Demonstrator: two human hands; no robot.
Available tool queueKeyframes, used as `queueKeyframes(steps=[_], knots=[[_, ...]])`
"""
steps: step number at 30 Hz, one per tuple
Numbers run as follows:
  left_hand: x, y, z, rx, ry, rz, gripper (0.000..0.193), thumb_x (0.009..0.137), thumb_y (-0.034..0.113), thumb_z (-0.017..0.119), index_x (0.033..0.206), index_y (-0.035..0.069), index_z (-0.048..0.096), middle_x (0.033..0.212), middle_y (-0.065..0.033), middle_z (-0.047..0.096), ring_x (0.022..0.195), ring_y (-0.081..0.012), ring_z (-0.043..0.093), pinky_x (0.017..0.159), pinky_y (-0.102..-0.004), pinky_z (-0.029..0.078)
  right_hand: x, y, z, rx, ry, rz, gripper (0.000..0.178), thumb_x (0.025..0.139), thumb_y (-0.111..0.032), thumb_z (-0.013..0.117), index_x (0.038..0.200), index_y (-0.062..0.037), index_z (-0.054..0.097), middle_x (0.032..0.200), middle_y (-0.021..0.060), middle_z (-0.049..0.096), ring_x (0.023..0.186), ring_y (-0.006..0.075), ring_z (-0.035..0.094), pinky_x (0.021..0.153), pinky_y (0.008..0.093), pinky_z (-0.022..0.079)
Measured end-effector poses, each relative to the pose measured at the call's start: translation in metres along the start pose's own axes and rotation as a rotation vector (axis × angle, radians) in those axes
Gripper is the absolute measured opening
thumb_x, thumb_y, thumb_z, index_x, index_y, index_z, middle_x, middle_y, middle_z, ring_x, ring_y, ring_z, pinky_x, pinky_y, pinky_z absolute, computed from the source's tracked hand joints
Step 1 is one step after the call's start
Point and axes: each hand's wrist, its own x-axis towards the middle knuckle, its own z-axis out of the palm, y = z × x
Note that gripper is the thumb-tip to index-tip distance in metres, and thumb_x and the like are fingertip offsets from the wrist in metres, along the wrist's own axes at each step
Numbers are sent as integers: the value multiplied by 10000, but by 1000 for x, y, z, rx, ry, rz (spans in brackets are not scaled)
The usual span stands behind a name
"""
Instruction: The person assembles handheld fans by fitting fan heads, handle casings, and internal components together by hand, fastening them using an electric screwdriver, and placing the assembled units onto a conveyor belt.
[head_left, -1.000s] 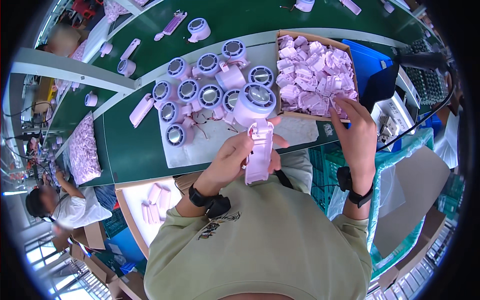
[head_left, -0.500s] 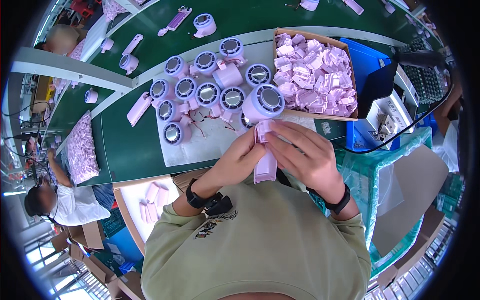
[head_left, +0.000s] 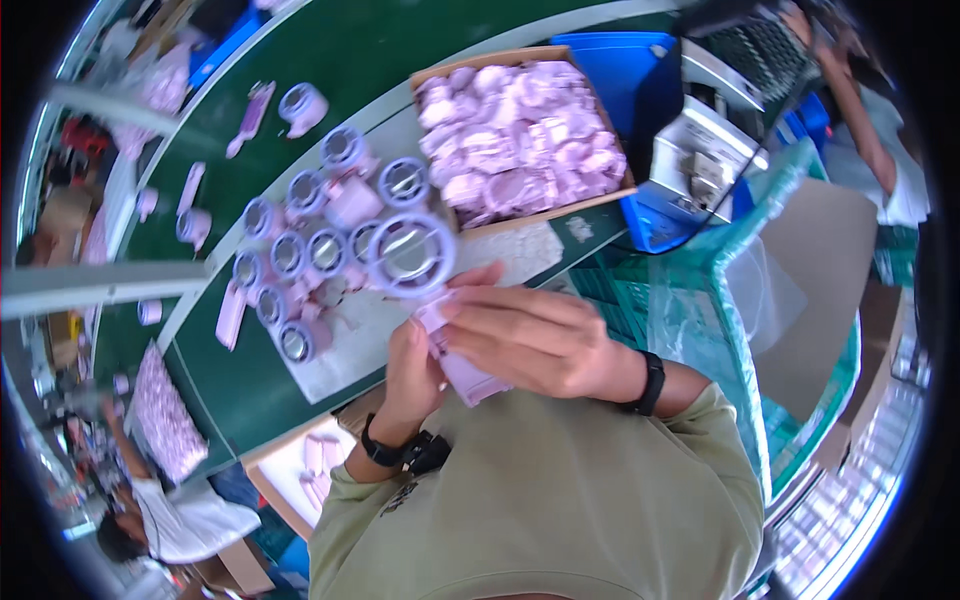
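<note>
In front of my chest I hold a lilac handheld fan (head_left: 411, 256), its round head with a silver centre facing up and its handle slanting toward my shirt. My left hand (head_left: 408, 372) grips the handle from the left, thumb near the neck. My right hand (head_left: 545, 338) is closed over the neck and upper handle from the right, its fingers hiding part of it. Just beyond lie several similar fan heads (head_left: 326, 250), some with thin wires, on a white mat (head_left: 340, 372).
A cardboard box (head_left: 540, 218) of small lilac plastic parts stands beyond my hands, beside a blue bin (head_left: 655, 225). At right is a green crate (head_left: 745, 400) lined with plastic. A box (head_left: 270, 480) with lilac parts sits left. Co-workers (head_left: 185, 520) are at both sides.
The view has turned, so the bench and boxes appear shifted left and tilted. Both hands still hold the fan; the right fingers now lie flatter across its neck.
</note>
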Motion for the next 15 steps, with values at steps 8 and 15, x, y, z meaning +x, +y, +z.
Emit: queueKeyframes(steps=[8,15], knots=[[6,3,-2,597,63,469,702,979,536,365,1342,-62,429,1442,-260,387,1354,-366,367,1097,-450,311,0,-10,12,756,103,538,165,928,-148,609,1030,-19,622,842,79,628,739,165,631,622,270,506],[10,12,1,635,-15,495,602,985,478,389,1265,-47,482,1388,-286,428,1323,-378,399,1077,-495,326,0,-7,7,1289,-313,801,264,990,-276,520,1017,-22,585,625,48,560,541,149,561,510,316,450]])
